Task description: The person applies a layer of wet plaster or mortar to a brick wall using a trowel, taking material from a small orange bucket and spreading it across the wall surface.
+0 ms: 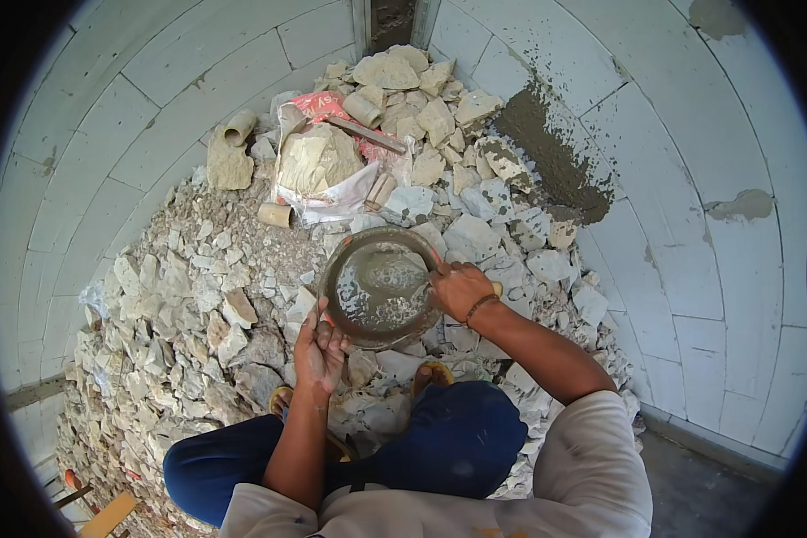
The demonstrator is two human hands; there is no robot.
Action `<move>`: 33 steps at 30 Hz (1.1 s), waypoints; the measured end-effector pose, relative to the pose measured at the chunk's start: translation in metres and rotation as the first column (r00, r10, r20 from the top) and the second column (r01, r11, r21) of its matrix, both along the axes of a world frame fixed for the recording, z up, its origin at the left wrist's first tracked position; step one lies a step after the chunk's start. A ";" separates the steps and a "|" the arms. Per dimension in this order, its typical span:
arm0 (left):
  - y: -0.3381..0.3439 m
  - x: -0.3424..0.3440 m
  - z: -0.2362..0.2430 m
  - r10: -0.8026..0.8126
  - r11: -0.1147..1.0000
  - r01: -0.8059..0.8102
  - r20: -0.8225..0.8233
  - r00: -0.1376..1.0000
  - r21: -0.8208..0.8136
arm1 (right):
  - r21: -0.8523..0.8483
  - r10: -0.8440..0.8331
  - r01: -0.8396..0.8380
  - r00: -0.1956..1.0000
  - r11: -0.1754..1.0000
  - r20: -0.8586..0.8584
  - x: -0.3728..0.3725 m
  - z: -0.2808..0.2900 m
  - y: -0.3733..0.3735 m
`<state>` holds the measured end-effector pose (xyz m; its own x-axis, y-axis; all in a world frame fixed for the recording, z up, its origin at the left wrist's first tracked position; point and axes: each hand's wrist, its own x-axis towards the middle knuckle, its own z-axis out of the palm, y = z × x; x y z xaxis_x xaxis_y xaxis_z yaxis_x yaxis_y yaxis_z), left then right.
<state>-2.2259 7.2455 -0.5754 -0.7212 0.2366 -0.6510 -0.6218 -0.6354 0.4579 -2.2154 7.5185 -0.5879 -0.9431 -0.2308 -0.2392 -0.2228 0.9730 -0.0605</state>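
Note:
A round, dark basin [333,309] of wet grey mortar [372,285] sits on the rubble in front of my knees. Its rim shows orange patches. My left hand [320,354], palm up, has its fingers and thumb curled at the near left of the rim, gripping the basin. At the right of the rim, my right hand [459,291] is closed, knuckles up. The pale rounded end of a handle [498,289] pokes out beside that wrist, seemingly a trowel's; its blade is hard to make out in the mortar.
Broken stones [233,332] cover the uneven ground. Beyond the basin lie a torn sack [332,199] with a pale lump, a wooden strip [368,134] and short pipe pieces [275,215]. Block walls [663,206] close in on both sides, the right one splashed with mortar [547,148].

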 end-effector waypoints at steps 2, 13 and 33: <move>0.000 0.001 -0.002 0.007 1.000 -0.008 0.021 1.000 0.021 | -0.236 -0.056 0.021 0.988 0.971 -0.143 0.009 0.014 0.016; 0.005 -0.002 0.003 0.049 0.999 -0.050 0.015 0.999 0.015 | -0.627 -0.154 0.692 0.706 0.358 0.692 -0.122 0.075 0.145; 0.017 -0.007 -0.002 0.089 0.994 -0.085 0.059 0.994 -0.064 | -0.545 -0.690 0.741 0.155 -0.393 0.707 -0.260 -0.098 0.204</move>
